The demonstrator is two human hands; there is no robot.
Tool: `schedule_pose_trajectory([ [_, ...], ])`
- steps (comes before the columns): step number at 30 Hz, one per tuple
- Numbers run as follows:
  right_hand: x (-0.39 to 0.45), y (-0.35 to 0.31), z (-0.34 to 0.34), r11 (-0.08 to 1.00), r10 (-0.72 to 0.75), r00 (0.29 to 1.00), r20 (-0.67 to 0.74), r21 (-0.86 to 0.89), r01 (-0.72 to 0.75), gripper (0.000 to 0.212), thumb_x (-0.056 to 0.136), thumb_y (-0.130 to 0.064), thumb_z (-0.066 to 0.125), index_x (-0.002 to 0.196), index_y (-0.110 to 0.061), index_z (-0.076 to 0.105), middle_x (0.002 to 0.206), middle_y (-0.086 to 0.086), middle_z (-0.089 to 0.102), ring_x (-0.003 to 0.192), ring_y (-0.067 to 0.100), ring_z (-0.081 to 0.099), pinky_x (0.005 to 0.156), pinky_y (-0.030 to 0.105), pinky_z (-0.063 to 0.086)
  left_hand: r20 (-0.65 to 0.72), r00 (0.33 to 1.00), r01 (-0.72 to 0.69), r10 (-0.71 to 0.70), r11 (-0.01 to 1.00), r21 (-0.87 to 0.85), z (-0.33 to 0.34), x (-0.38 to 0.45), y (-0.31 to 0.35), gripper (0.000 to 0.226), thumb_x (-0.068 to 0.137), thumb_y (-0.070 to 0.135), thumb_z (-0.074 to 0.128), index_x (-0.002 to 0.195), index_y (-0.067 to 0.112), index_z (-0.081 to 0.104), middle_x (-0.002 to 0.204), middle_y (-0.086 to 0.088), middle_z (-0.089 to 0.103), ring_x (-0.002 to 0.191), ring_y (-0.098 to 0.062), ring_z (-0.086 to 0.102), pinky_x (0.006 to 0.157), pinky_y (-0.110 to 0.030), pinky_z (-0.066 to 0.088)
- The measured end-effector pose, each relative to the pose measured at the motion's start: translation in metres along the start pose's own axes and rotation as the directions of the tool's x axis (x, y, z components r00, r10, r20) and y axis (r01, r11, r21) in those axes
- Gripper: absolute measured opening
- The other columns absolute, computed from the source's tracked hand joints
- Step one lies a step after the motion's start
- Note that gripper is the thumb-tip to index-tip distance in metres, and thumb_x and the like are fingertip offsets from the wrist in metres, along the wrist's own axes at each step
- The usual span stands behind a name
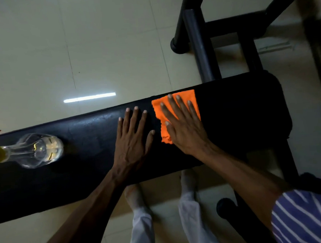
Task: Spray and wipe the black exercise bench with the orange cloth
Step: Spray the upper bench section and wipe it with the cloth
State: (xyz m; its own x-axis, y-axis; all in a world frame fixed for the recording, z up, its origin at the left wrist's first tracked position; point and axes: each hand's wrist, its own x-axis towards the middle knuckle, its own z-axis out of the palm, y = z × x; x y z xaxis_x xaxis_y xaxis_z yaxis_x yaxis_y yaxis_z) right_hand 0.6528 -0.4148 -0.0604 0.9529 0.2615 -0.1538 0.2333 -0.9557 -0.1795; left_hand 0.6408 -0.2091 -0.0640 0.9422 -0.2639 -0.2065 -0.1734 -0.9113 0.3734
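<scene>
Hands flat, fingers wide: right hand [182,127] on orange cloth [176,113], left hand [132,135] on bench [239,113], spray bottle [36,150] leftward.

matt black padded bench [239,117], fuzzy orange cloth [173,105], clear glossy plastic bottle [38,150], shiny tiled floor [115,49]
</scene>
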Motion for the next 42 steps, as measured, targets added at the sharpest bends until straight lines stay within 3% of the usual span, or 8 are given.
schedule_pose_trajectory([
  [3, 0.000, 0.049, -0.013, 0.999, -0.021, 0.999, 0.048, -0.030, 0.022, 0.058, 0.111, -0.033, 0.034, 0.169, -0.028, 0.023, 0.179, 0.003, 0.012, 0.166, 0.024, 0.010, 0.134, 0.052, 0.008, -0.014, 1.000, -0.017, 0.017, 1.000, -0.016, 0.003, 0.005, 0.019, 0.065, 0.106, 0.047, 0.033, 0.163, 0.016, 0.028, 0.174, -0.009, 0.014, 0.162, -0.029, 0.002, 0.132, -0.051, 0.004],
  [9, 0.069, 0.071, -0.014, 0.960, 0.280, 0.960, 0.016, 0.013, -0.280, 0.055, 0.111, -0.039, 0.032, 0.164, -0.025, 0.037, 0.175, 0.013, 0.026, 0.164, 0.029, 0.019, 0.134, 0.051, -0.001, -0.053, 0.998, -0.031, 0.031, 0.999, -0.007, 0.015, 0.029, 0.042, 0.064, 0.105, 0.045, 0.032, 0.162, 0.015, 0.031, 0.172, -0.012, 0.020, 0.161, -0.033, 0.010, 0.130, -0.055, 0.012],
  [13, 0.018, 0.068, -0.015, 0.994, 0.099, 0.994, -0.055, 0.041, -0.097, 0.055, 0.111, -0.032, 0.036, 0.165, -0.025, 0.034, 0.176, 0.012, 0.021, 0.165, 0.031, 0.016, 0.135, 0.053, 0.007, -0.034, 0.999, -0.040, 0.040, 0.999, -0.007, 0.018, 0.038, 0.058, 0.066, 0.105, 0.047, 0.030, 0.163, 0.014, 0.029, 0.172, -0.012, 0.018, 0.162, -0.031, 0.008, 0.131, -0.055, 0.011],
  [17, -0.010, 0.116, -0.026, 0.999, -0.028, 0.999, 0.026, -0.033, 0.029, 0.056, 0.112, -0.033, 0.032, 0.168, -0.030, 0.025, 0.179, 0.004, 0.013, 0.166, 0.025, 0.010, 0.135, 0.050, 0.010, -0.028, 0.997, -0.069, 0.069, 0.998, -0.011, 0.021, 0.046, 0.074, 0.066, 0.105, 0.048, 0.029, 0.163, 0.016, 0.027, 0.173, -0.010, 0.016, 0.162, -0.029, 0.005, 0.131, -0.054, 0.009],
  [24, 0.044, 0.133, -0.028, 0.968, 0.252, 0.967, -0.032, 0.009, -0.252, 0.054, 0.110, -0.037, 0.031, 0.162, -0.026, 0.041, 0.174, 0.010, 0.031, 0.163, 0.034, 0.021, 0.134, 0.053, 0.007, -0.039, 0.995, -0.089, 0.089, 0.996, -0.002, 0.038, 0.055, 0.098, 0.063, 0.106, 0.045, 0.034, 0.163, 0.017, 0.029, 0.172, -0.010, 0.019, 0.162, -0.030, 0.007, 0.131, -0.052, 0.010],
  [31, -0.028, 0.159, -0.031, 0.999, 0.018, 1.000, -0.008, -0.036, -0.019, 0.056, 0.112, -0.034, 0.031, 0.168, -0.029, 0.026, 0.179, 0.004, 0.012, 0.167, 0.027, 0.009, 0.134, 0.051, 0.010, -0.033, 0.993, -0.113, 0.113, 0.994, -0.004, 0.043, 0.067, 0.121, 0.063, 0.107, 0.046, 0.031, 0.163, 0.018, 0.027, 0.173, -0.009, 0.017, 0.162, -0.028, 0.005, 0.131, -0.052, 0.009],
  [38, 0.038, 0.192, -0.045, 0.939, 0.341, 0.940, -0.011, 0.051, -0.340, 0.057, 0.111, -0.040, 0.029, 0.165, -0.024, 0.034, 0.175, 0.013, 0.025, 0.164, 0.037, 0.014, 0.134, 0.054, 0.005, -0.048, 0.985, -0.162, 0.163, 0.987, 0.015, 0.053, 0.084, 0.135, 0.062, 0.107, 0.045, 0.034, 0.162, 0.017, 0.029, 0.172, -0.011, 0.022, 0.161, -0.030, 0.010, 0.131, -0.053, 0.011],
  [42, -0.007, 0.176, -0.039, 0.975, 0.220, 0.972, -0.085, 0.062, -0.215, 0.056, 0.112, -0.035, 0.032, 0.167, -0.026, 0.029, 0.178, 0.010, 0.016, 0.166, 0.035, 0.009, 0.135, 0.053, 0.007, -0.026, 0.988, -0.155, 0.155, 0.988, 0.014, 0.049, 0.088, 0.147, 0.064, 0.106, 0.046, 0.033, 0.162, 0.016, 0.031, 0.172, -0.011, 0.022, 0.161, -0.032, 0.010, 0.131, -0.054, 0.012],
])
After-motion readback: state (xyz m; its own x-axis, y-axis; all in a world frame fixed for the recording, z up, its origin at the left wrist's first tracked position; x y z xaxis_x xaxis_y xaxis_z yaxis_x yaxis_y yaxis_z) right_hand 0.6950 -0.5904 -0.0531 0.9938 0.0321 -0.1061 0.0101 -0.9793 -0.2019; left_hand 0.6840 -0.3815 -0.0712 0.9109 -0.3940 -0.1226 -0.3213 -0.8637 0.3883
